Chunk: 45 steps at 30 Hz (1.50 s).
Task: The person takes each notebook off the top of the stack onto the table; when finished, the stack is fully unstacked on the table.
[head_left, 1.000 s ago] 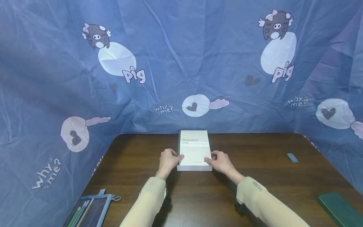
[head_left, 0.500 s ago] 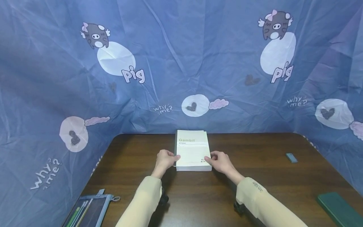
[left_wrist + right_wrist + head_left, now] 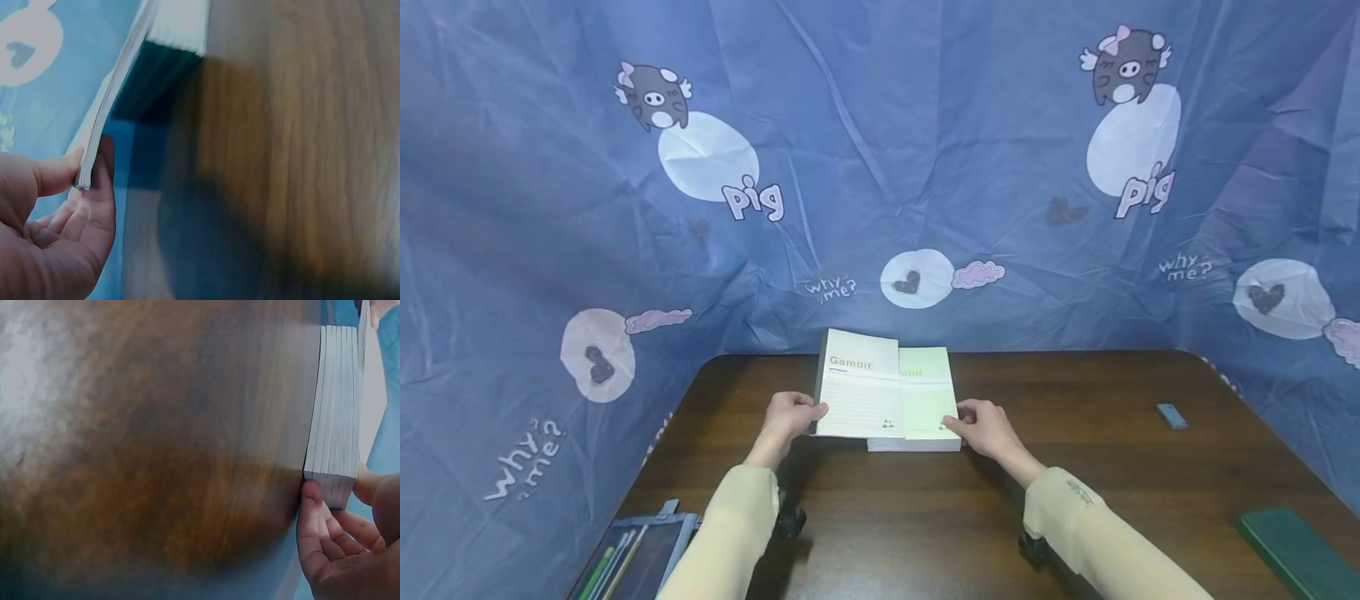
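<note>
A "Gambit" notebook with a pale cover and dark spine is pinched at its left edge by my left hand. It sits shifted left, partly over a stack of similar notebooks. In the left wrist view, thumb and fingers clasp the thin notebook, which is raised off the table on that side. My right hand holds the stack's right edge, thumb on the top cover. The right wrist view shows several notebooks piled flush, fingers along their side and lower edge.
A brown wooden table carries everything. A small blue eraser-like block lies at right, a dark green flat case at front right. A blue mesh pouch with pens is at front left. A blue printed curtain hangs behind.
My left hand has drawn the top notebook leftward off the pile and raised its left side, uncovering part of the notebook beneath. The right hand stays at the stack's right edge.
</note>
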Tool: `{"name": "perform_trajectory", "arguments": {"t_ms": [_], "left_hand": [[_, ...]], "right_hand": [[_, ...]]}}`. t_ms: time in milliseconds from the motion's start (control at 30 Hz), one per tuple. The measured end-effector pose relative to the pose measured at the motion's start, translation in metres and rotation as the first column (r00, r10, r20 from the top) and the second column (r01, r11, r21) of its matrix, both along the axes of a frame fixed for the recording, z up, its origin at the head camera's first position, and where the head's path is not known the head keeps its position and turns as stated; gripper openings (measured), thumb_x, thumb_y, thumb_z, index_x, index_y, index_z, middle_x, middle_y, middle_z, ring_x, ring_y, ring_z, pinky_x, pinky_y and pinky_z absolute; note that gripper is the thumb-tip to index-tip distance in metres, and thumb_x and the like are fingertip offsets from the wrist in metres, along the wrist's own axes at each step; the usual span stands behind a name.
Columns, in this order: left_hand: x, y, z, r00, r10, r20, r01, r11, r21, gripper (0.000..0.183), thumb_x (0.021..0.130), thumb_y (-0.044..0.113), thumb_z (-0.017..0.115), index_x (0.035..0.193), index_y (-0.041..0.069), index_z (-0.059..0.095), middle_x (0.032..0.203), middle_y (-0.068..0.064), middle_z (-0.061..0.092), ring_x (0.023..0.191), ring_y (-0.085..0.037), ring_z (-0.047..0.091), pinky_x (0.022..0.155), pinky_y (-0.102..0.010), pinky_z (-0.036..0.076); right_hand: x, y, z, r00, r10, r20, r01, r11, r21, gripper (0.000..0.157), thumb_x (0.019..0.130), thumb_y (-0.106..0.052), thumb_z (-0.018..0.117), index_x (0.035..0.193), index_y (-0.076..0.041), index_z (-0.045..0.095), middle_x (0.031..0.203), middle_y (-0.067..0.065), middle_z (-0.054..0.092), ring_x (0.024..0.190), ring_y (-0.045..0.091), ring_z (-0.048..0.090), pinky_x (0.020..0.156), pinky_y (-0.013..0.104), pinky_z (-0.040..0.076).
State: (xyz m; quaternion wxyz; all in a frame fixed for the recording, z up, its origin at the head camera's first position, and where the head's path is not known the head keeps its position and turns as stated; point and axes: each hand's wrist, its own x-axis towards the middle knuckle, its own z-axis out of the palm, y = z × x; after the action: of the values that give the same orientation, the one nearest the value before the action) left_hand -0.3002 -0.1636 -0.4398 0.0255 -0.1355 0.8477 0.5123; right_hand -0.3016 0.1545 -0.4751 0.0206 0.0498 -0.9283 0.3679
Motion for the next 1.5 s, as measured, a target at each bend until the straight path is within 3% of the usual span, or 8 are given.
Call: {"name": "perform_trajectory", "arguments": {"t_ms": [300,500,733,900,1067,1300,1500], "left_hand": [[0.002,-0.052,0.000,0.998,0.011,0.057,-0.016,0.996,0.089,0.033,0.095,0.014,0.067,0.114,-0.010,0.057,0.103,-0.019,0.058,0.091,-0.029,0.058,0.092,-0.049,0.048],[0.003,-0.070,-0.002,0.992,0.040,0.118,-0.051,0.994,0.094,0.036,0.096,0.010,0.065,0.119,-0.016,0.056,0.106,-0.023,0.064,0.090,-0.028,0.064,0.092,-0.048,0.049],[0.005,-0.071,-0.010,0.991,0.068,0.116,-0.080,0.992,0.098,0.032,0.094,0.004,0.067,0.115,-0.018,0.057,0.093,-0.021,0.066,0.075,-0.020,0.065,0.076,-0.038,0.055],[0.007,-0.066,-0.011,0.994,0.074,0.084,-0.078,0.996,0.050,0.032,0.093,0.005,0.067,0.113,-0.017,0.057,0.096,-0.022,0.063,0.084,-0.026,0.061,0.082,-0.044,0.052],[0.007,-0.062,-0.012,0.995,0.095,0.041,-0.095,0.995,0.010,0.030,0.090,0.007,0.069,0.108,-0.015,0.059,0.084,-0.014,0.059,0.079,-0.026,0.054,0.078,-0.043,0.047],[0.006,-0.059,-0.017,0.993,0.104,0.052,-0.095,0.982,-0.163,0.028,0.089,0.017,0.073,0.096,-0.009,0.064,0.082,-0.014,0.059,0.081,-0.029,0.053,0.073,-0.042,0.045],[0.006,-0.057,-0.019,0.996,0.087,-0.008,-0.087,0.967,-0.238,0.025,0.087,0.016,0.074,0.085,-0.009,0.066,0.076,-0.015,0.063,0.073,-0.028,0.055,0.063,-0.036,0.043]], "right_hand": [[-0.001,0.000,0.001,1.000,0.005,0.015,-0.005,1.000,-0.003,0.045,0.093,-0.025,0.072,0.123,0.007,0.064,0.074,0.005,0.061,0.060,0.015,0.055,0.057,0.029,0.042],[-0.001,0.001,-0.001,0.999,0.012,0.037,-0.012,1.000,-0.020,0.046,0.093,-0.025,0.071,0.126,0.007,0.062,0.068,0.004,0.058,0.056,0.015,0.052,0.055,0.029,0.038],[0.004,-0.001,-0.002,0.999,0.006,0.042,-0.004,0.999,-0.038,0.046,0.094,-0.025,0.071,0.127,0.006,0.062,0.067,0.003,0.059,0.055,0.015,0.053,0.054,0.029,0.039],[0.005,-0.003,-0.002,0.999,0.006,0.043,-0.004,0.999,-0.041,0.046,0.094,-0.025,0.071,0.127,0.006,0.062,0.067,0.003,0.059,0.056,0.015,0.054,0.055,0.029,0.039],[0.004,-0.003,-0.003,0.999,-0.006,0.048,0.008,0.999,-0.040,0.046,0.094,-0.025,0.071,0.127,0.006,0.062,0.068,0.004,0.060,0.057,0.015,0.055,0.055,0.029,0.039],[0.004,-0.002,-0.003,0.998,-0.016,0.057,0.018,0.999,-0.041,0.047,0.094,-0.025,0.071,0.128,0.005,0.062,0.071,0.004,0.061,0.059,0.015,0.054,0.055,0.029,0.040],[0.004,-0.001,-0.001,0.998,-0.015,0.054,0.017,0.999,-0.046,0.047,0.094,-0.025,0.071,0.128,0.005,0.062,0.070,0.004,0.061,0.058,0.015,0.053,0.054,0.029,0.039]]}}
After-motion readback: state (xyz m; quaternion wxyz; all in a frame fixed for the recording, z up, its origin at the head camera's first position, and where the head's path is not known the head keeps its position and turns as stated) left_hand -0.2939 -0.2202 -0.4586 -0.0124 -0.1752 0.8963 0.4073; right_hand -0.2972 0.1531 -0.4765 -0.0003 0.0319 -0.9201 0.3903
